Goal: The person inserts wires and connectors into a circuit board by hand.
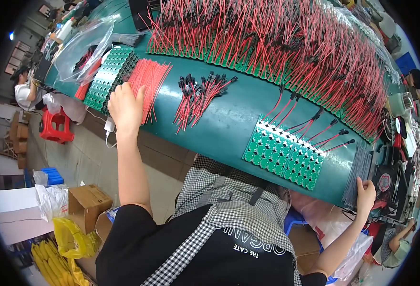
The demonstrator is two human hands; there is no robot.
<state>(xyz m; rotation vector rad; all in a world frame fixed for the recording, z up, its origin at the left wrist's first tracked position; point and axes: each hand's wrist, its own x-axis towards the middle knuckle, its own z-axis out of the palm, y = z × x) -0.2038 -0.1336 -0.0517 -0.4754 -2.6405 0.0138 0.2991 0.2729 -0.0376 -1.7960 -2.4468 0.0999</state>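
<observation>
My left hand (125, 108) rests at the near left edge of a heap of loose red wires (150, 81), beside a green circuit-board panel (109, 76). Its fingers are bent, with their tips hidden. At the far right, my right hand (366, 196) is closed in a pinch at the edge of a bundle of thin black wires (358, 171). Between the hands lies another panel of round green circuit boards (281, 155). Several red-and-black leads with black connectors (334, 125) stand along its far edge. A small pile of connector leads (191, 102) lies nearer my left hand.
Across the back of the green table (210, 138) stretch long rows of green panels thick with red-and-black leads (267, 43). A clear plastic bag (83, 50) lies at the far left. A red stool (56, 125) and a cardboard box (89, 205) stand on the floor.
</observation>
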